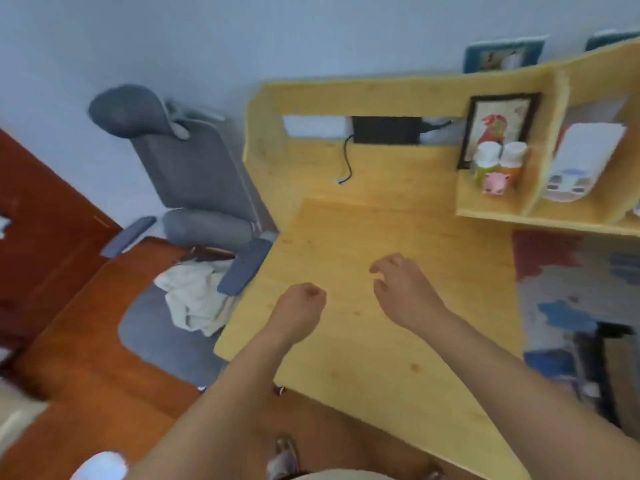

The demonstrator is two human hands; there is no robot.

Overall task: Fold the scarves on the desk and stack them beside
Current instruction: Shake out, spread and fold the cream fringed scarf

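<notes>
A crumpled cream-white scarf [195, 296] lies bunched on the seat of a grey office chair [194, 181], left of the light wooden desk [398, 323]. My left hand [301, 303] hovers over the desk's left part with its fingers curled into a fist, holding nothing. My right hand [401, 285] hovers over the middle of the desk, fingers loosely bent and spread, also holding nothing. Both hands are apart from the scarf. I see no scarf on the desk top.
A shelf unit [540, 213] at the back right holds a framed picture [498, 129], two bottles [498, 161] and a pink pig figure [495, 183]. A black cable [346, 164] hangs at the desk's back. A patterned rug [571, 289] lies to the right.
</notes>
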